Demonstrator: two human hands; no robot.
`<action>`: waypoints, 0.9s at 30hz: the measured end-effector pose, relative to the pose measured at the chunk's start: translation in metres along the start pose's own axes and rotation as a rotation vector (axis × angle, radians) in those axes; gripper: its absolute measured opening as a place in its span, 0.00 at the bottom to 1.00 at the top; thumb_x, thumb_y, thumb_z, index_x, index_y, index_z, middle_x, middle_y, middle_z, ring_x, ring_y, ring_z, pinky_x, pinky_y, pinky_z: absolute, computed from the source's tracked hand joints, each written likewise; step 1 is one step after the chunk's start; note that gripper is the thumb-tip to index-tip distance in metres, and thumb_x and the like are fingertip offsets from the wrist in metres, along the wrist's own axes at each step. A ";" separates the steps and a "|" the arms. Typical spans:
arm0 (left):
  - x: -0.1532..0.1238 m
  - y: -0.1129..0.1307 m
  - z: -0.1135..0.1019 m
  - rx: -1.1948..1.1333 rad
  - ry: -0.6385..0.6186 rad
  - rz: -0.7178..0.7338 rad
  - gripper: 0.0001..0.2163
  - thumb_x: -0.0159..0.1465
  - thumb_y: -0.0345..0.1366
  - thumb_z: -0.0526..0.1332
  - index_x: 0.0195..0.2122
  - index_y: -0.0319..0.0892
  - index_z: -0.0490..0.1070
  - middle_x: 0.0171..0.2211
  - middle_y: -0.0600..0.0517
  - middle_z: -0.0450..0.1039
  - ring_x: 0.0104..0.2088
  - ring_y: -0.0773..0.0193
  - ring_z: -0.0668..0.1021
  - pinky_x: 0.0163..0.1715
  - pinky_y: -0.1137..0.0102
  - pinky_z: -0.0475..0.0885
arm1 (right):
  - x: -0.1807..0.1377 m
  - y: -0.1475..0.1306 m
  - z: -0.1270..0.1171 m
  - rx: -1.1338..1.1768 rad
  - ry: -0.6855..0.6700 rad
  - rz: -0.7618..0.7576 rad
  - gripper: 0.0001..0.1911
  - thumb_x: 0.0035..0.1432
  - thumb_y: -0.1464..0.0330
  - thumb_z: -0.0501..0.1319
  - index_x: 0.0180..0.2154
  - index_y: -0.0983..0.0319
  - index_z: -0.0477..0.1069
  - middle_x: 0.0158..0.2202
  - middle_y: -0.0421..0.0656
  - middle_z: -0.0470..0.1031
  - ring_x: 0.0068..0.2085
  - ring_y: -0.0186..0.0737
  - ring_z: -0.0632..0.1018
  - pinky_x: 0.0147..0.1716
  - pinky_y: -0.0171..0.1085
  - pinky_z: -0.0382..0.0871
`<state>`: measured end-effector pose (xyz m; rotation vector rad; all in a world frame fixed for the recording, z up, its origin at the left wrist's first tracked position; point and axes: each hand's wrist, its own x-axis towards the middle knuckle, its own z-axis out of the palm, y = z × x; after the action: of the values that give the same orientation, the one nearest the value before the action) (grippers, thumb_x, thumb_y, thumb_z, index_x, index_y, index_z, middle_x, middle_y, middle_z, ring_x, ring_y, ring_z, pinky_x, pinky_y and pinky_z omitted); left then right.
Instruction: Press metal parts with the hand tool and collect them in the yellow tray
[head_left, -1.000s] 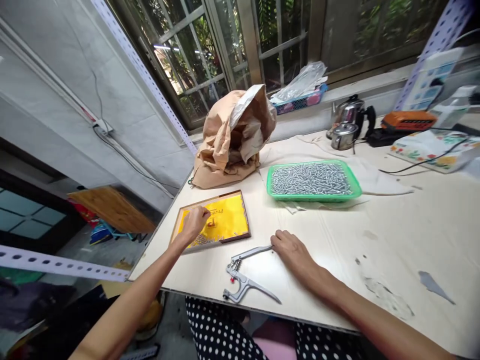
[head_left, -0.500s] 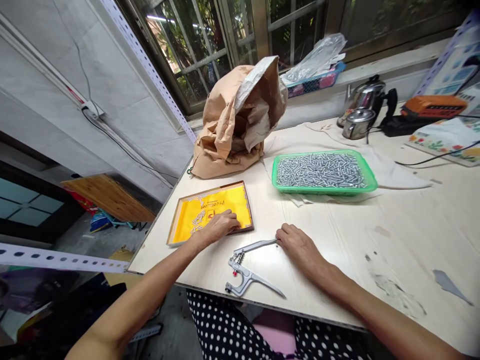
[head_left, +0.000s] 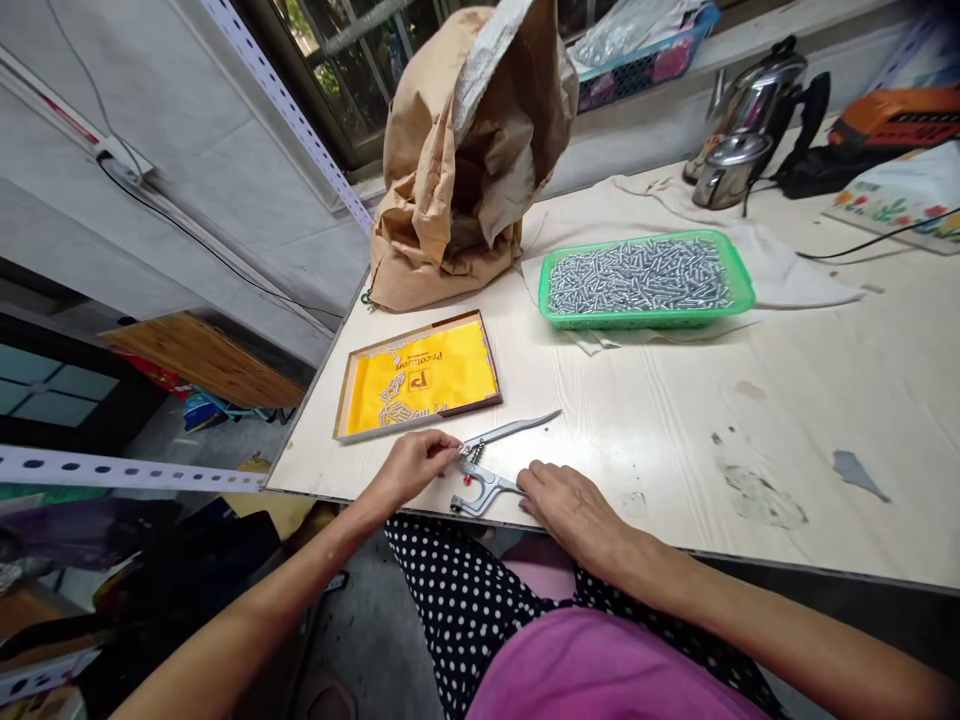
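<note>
A pair of silver snap pliers [head_left: 491, 488] with a C-shaped jaw, a spring and a small red tip lies near the table's front edge, its handles spread. My left hand [head_left: 414, 466] is closed in a pinch at the pivot end of the pliers; any small piece between its fingertips is too small to make out. Over the end of the lower handle, my right hand [head_left: 574, 503] has its fingers curled. Just beyond my left hand sits a shallow box [head_left: 493, 372] with a yellow printed lining and several small silver metal pieces [head_left: 395, 408] at its left and front.
A green tray [head_left: 739, 272] full of silver screw-like pieces stands on white cloth. Behind the box is a large crumpled brown paper bag [head_left: 420, 200]. Farther right are a metal kettle [head_left: 763, 90], a small metal cup [head_left: 727, 172] and an orange-and-black device [head_left: 896, 118].
My left hand has left the yellow-lined box for the pliers' pivot. My right hand has shifted from the upper handle's tip to the lower handle. The view has tilted downward.
</note>
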<state>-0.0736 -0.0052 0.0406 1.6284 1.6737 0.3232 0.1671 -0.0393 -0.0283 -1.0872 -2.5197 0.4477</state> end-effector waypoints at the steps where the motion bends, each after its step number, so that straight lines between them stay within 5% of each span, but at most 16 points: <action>1: -0.009 -0.004 0.006 -0.072 -0.032 -0.064 0.14 0.58 0.44 0.60 0.36 0.37 0.74 0.28 0.50 0.76 0.24 0.66 0.75 0.27 0.72 0.69 | 0.000 0.000 0.004 -0.012 -0.013 0.010 0.03 0.59 0.74 0.59 0.35 0.61 0.67 0.33 0.43 0.72 0.32 0.39 0.72 0.30 0.38 0.59; 10: -0.023 -0.019 0.028 -0.212 -0.070 -0.266 0.20 0.51 0.51 0.64 0.28 0.35 0.75 0.18 0.55 0.67 0.20 0.71 0.66 0.22 0.74 0.59 | 0.002 -0.001 0.015 -0.092 -0.036 0.060 0.04 0.59 0.76 0.57 0.35 0.62 0.68 0.34 0.45 0.72 0.31 0.40 0.72 0.28 0.38 0.61; 27: -0.008 -0.015 0.025 -0.062 -0.242 -0.390 0.15 0.46 0.46 0.65 0.26 0.37 0.74 0.19 0.55 0.68 0.21 0.69 0.68 0.21 0.74 0.64 | 0.002 -0.002 0.010 -0.081 -0.036 0.020 0.06 0.55 0.79 0.58 0.34 0.63 0.67 0.32 0.44 0.71 0.28 0.35 0.69 0.24 0.36 0.54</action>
<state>-0.0690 -0.0230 0.0159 1.2070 1.7261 -0.0165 0.1604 -0.0399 -0.0357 -1.1452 -2.5806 0.3763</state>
